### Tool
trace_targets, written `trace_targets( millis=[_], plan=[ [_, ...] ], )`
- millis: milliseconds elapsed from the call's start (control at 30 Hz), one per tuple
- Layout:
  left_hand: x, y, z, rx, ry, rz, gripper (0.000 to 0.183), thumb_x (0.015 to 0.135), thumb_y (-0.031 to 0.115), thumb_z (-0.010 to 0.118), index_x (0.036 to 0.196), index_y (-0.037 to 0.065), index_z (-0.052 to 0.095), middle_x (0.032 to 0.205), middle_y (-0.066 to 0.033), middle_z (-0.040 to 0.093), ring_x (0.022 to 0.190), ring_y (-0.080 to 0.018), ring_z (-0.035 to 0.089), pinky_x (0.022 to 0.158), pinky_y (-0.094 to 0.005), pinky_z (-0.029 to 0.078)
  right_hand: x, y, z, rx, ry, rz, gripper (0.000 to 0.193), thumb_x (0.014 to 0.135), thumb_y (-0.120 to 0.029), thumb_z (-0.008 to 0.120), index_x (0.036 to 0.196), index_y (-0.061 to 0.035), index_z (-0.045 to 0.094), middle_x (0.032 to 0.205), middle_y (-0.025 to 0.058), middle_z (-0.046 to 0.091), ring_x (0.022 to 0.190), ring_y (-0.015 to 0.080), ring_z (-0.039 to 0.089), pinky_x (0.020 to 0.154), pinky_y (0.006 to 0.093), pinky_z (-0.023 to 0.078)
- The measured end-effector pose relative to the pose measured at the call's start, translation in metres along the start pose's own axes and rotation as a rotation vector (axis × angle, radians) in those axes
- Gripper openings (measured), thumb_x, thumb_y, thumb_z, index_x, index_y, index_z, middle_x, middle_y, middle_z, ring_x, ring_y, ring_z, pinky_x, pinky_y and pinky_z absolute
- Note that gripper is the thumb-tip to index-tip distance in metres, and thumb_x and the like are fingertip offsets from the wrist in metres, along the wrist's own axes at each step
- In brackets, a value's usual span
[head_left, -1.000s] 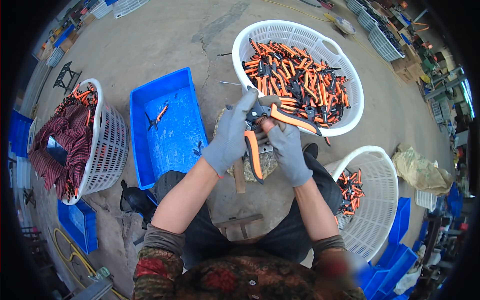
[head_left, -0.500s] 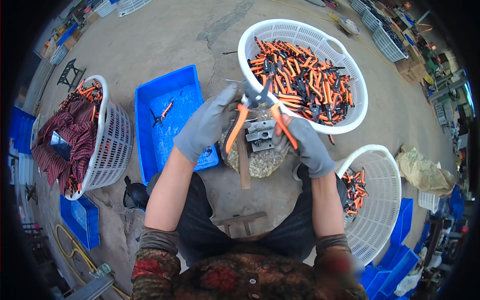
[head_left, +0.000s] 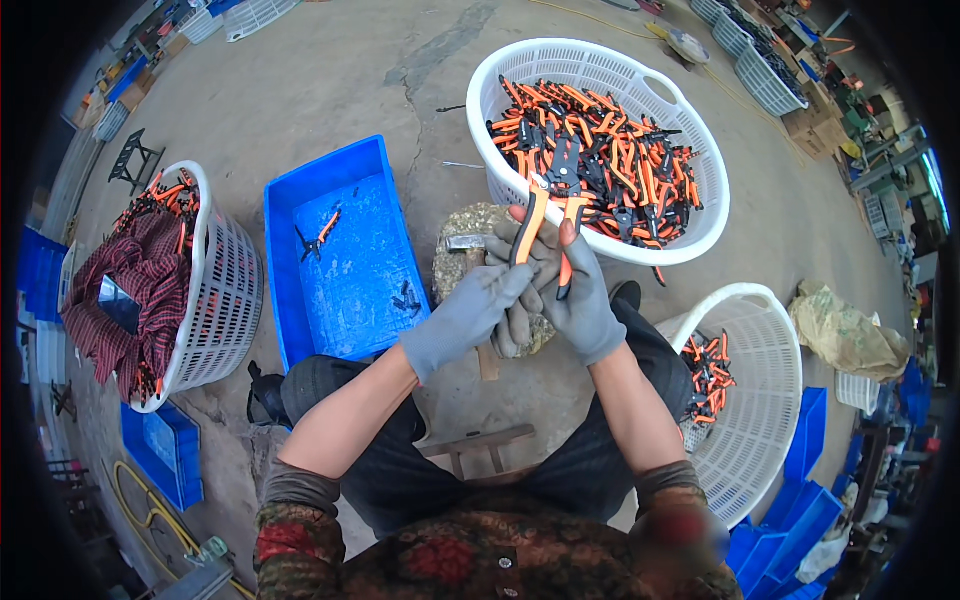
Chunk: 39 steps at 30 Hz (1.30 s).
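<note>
Both of my hands wear grey gloves and together hold one pair of orange-handled pliers (head_left: pixel 545 215) upright, black jaws pointing away from me. My left hand (head_left: pixel 470 310) grips the left orange handle. My right hand (head_left: pixel 580 295) grips the right handle. The pliers hover over a stone block (head_left: pixel 460 235) with a hammer (head_left: pixel 470 250) lying on it. Just beyond stands a big white basket (head_left: pixel 700 170) filled with several more orange-handled pliers.
A blue crate (head_left: pixel 345 250) at my left holds a few small tools. Another white basket (head_left: pixel 225 290) with pliers and a checked cloth stands far left. A third white basket (head_left: pixel 760 400) with some pliers sits by my right knee. Blue bins lie at both lower corners.
The pliers have been turned upright and their handles brought closer together. Both hands have moved slightly right, in front of the big basket.
</note>
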<state>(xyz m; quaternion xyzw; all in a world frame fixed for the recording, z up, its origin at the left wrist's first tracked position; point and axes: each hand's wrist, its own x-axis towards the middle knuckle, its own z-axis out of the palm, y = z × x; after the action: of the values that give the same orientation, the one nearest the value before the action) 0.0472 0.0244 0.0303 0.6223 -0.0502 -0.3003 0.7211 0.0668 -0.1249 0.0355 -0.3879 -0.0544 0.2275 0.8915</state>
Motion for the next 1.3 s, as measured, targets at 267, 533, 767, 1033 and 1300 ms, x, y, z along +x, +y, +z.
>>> trace_targets(
  millis=[267,533,767,1033,1300],
  plan=[
    [-0.016,0.033,-0.041,0.234,-0.103,-0.071,0.049,0.088,0.042,0.053,0.107,-0.004,0.056,0.083,-0.0135,0.063,0.071,-0.0200,0.065,0.062,-0.0271,0.052,0.000,-0.008,-0.027,-0.089,-0.243,0.125,0.067,0.092,-0.051,0.038,0.133,0.0020,0.036,0.117,0.0173,0.056,0.099,0.0260,0.059,0.079,0.0334,0.049],
    [-0.024,0.027,-0.046,-0.049,-0.110,0.382,0.076,0.073,0.020,0.066,0.137,0.000,0.031,0.124,-0.0176,0.049,0.105,-0.0239,0.057,0.083,-0.0307,0.050,-0.014,0.002,0.012,0.142,-0.328,0.313,0.078,0.084,-0.057,0.050,0.133,0.0011,0.034,0.108,0.0150,0.054,0.087,0.0238,0.060,0.077,0.0338,0.051],
    [-0.032,0.034,-0.036,-0.206,-0.196,0.262,0.064,0.067,0.009,0.067,0.127,0.001,0.046,0.117,-0.0189,0.054,0.106,-0.0276,0.057,0.084,-0.0360,0.050,-0.015,0.025,0.004,0.051,-0.446,0.391,0.078,0.082,-0.056,0.055,0.131,0.0013,0.037,0.106,0.0158,0.054,0.080,0.0216,0.060,0.063,0.0299,0.052],
    [-0.029,0.025,-0.042,-0.091,-0.285,0.361,0.043,0.068,0.010,0.068,0.108,-0.001,0.058,0.105,-0.0178,0.061,0.096,-0.0261,0.060,0.077,-0.0356,0.051,-0.018,0.025,0.004,-0.103,-0.509,0.392,0.068,0.082,-0.051,0.056,0.124,0.0010,0.041,0.101,0.0150,0.056,0.067,0.0201,0.058,0.050,0.0241,0.049],
    [-0.022,0.035,-0.052,0.092,-0.100,0.423,0.066,0.079,0.029,0.065,0.130,-0.004,0.039,0.118,-0.0159,0.056,0.104,-0.0243,0.057,0.086,-0.0327,0.047,-0.030,0.016,-0.006,0.005,-0.256,0.360,0.059,0.085,-0.054,0.052,0.114,-0.0018,0.050,0.091,0.0104,0.058,0.064,0.0141,0.057,0.045,0.0250,0.045]
  ],
)
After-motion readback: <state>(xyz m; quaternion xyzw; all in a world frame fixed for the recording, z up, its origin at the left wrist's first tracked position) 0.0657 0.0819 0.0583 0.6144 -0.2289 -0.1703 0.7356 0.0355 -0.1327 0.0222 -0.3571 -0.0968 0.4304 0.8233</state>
